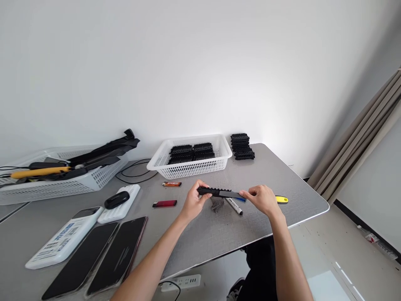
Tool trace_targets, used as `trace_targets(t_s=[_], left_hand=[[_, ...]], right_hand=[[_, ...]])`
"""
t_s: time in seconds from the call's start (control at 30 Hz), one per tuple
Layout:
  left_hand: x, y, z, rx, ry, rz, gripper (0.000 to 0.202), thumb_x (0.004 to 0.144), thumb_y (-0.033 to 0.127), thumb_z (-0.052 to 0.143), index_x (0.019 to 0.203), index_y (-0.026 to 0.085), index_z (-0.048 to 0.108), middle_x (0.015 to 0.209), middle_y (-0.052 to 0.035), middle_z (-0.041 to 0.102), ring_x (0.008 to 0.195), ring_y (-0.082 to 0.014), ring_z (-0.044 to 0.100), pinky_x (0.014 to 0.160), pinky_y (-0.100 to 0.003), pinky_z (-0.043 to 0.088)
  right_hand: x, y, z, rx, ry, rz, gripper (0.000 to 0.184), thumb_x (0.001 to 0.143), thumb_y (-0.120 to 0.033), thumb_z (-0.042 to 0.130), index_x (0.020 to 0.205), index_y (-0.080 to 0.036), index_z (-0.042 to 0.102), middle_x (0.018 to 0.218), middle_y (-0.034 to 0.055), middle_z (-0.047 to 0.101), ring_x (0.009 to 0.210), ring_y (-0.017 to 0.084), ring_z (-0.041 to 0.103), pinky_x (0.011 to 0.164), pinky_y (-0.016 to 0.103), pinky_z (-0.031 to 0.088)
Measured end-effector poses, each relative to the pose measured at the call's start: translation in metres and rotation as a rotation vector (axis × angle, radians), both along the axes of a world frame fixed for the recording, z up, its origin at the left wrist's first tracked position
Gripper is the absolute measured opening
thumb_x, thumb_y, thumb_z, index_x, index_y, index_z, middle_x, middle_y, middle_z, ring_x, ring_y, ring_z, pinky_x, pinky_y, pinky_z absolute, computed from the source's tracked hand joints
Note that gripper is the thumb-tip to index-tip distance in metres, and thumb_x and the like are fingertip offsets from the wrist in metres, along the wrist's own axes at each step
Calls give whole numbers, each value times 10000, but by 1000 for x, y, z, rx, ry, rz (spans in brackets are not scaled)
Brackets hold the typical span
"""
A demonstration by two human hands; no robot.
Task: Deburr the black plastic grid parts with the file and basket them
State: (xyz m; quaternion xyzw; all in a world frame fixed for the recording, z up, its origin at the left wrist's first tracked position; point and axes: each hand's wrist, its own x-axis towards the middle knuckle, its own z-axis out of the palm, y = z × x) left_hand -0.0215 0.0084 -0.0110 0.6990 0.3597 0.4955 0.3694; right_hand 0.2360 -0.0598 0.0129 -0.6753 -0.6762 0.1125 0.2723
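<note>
Hands (228, 200) hold black strip (219, 192); marker (234, 206), lighters (164, 203) beside.

Bright, even daylight; soft shadows; sharp centre; wide-angle bending at edges (curtain (360, 138) leans).

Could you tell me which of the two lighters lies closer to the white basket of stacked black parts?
The orange lighter, just in front of that basket; the red lighter lies farther from it, toward the person.
</note>
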Motion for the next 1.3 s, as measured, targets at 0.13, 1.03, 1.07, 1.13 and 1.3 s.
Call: trace_targets(t_s=[0.13,1.03,1.07,1.13,1.3], left_hand=[[-2,2,0,9,-21,-1,256,744,345,701,844,200,516,812,-8,546,725,-149,532,685,-272,426],[-5,12,-20,289,-186,433,237,766,394,692,828,216,548,874,-56,654,853,-202,641,801,-365,507],[-4,12,-21,308,-190,420,218,772,375,686,829,218,545,882,-57,660,870,-206,648,813,-375,507],[-3,11,-24,358,-178,390,160,795,328,657,829,221,542,901,-61,676,906,-213,660,842,-397,504],[-6,11,-26,546,-42,377,63,812,215,622,809,233,561,936,-73,711,959,-227,656,867,-434,490]], right_hand=[[7,0,-3,-5,44,24,622,843,-664,454,478,-177,323,471,-33,276,498,101,189,501,257,162],[-9,31,-56,-115,-93,-255,212,895,-314,538,1004,-203,682,1076,86,657,986,212,614,728,266,391],[-8,30,-55,-116,-87,-258,217,896,-317,537,1004,-205,689,1077,87,657,980,211,615,731,266,392],[-9,29,-53,-114,-65,-263,216,889,-310,543,991,-204,701,1073,92,659,979,214,613,749,270,395],[-15,24,-40,-41,68,-285,257,890,-307,535,1034,-171,699,1121,137,639,1159,270,512,923,323,359]])
